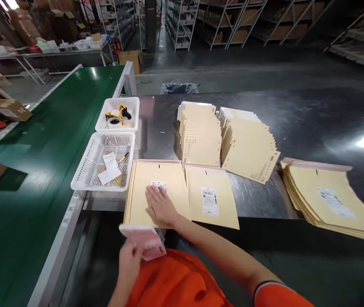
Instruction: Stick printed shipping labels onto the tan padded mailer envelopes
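Note:
My right hand [161, 207] lies flat on the top envelope [143, 198] of a stack of manila envelopes, its fingers stretched over part of the white label. My left hand [131, 258], below the stack's near edge, grips a pink and white packet [148, 244] with printing on it. The packet is slightly blurred, so its contents do not show. Touching the stack on the right is a second manila envelope [193, 187] with a barcode label [210, 201] facing up.
Two fanned piles of envelopes, a left pile [201, 140] and a right pile [248, 149], stand behind. Another labelled stack [316, 192] overhangs the table's right front edge. Left are a basket [85, 164] with papers and a pen, a tape basket [100, 121], and a green conveyor [50, 140].

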